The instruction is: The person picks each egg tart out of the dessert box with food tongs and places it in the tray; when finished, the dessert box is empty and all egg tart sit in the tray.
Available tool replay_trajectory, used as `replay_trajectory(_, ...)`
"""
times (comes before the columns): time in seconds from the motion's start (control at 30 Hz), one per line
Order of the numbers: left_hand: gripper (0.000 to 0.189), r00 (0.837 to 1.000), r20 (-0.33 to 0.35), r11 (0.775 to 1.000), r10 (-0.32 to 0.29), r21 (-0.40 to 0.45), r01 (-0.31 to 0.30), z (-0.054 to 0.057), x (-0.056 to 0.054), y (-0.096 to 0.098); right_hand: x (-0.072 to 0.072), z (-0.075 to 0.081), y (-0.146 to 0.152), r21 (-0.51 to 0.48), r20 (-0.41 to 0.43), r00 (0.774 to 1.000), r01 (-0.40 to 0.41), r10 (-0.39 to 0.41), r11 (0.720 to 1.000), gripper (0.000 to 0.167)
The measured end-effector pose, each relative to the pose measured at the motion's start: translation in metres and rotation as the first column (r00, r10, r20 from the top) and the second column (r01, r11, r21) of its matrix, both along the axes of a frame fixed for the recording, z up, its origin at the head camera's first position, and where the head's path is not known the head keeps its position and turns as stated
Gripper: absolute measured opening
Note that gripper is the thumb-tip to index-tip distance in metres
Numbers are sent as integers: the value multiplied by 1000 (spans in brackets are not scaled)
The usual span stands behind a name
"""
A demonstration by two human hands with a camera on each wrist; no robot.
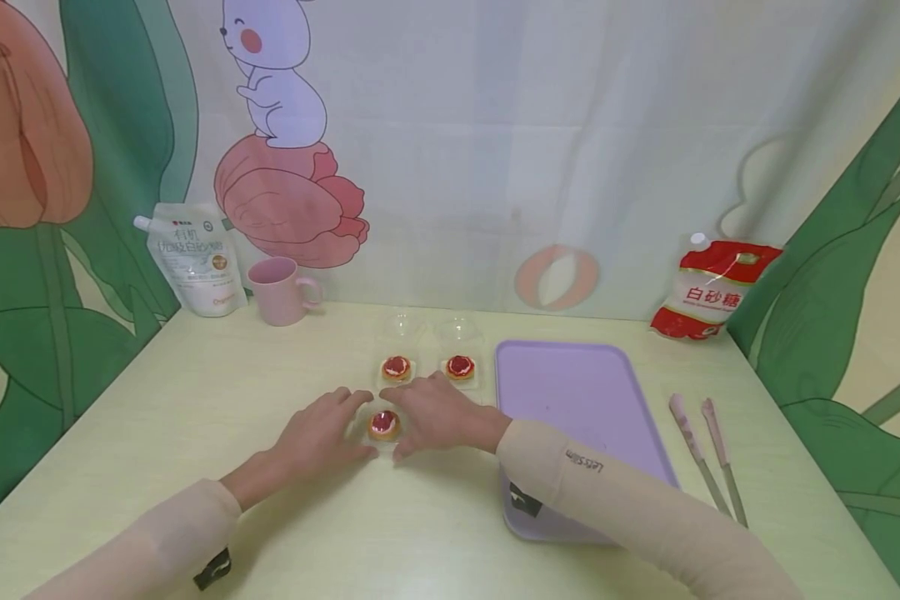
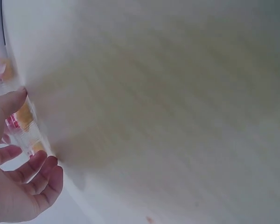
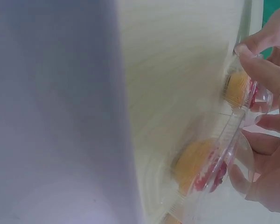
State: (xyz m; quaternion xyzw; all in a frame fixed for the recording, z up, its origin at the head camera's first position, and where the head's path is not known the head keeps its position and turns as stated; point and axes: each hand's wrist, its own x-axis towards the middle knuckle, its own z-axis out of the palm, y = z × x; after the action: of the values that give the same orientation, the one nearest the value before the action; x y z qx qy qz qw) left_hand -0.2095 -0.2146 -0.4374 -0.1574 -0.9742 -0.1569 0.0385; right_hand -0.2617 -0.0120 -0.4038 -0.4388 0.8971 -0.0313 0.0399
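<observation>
A small berry-topped tart (image 1: 383, 425) sits in a clear plastic box (image 3: 266, 100) on the table, between my two hands. My left hand (image 1: 318, 437) grips the box's left side, thumb at the near edge and fingers at the far side. From the right, my right hand (image 1: 438, 412) holds the same box, its thumb at the near corner. Just behind stand two more clear boxes with raised lids, holding a left tart (image 1: 397, 368) and a right tart (image 1: 460, 367). The right hand's fingers are close to the right box in the right wrist view.
A purple tray (image 1: 570, 383) lies under my right forearm. To its right are two knives (image 1: 701, 454) with pink handles. A pink mug (image 1: 279, 292) and a white sugar pouch (image 1: 198, 262) stand back left; a red-and-white sugar bag (image 1: 708, 292) stands back right.
</observation>
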Motion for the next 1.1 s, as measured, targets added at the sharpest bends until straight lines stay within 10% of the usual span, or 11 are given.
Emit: replay_trajectory(1.1, 68, 997, -45, 997, 66, -33, -68, -5, 1, 6, -9, -1, 0, -29, 67, 997, -35, 36, 999, 75)
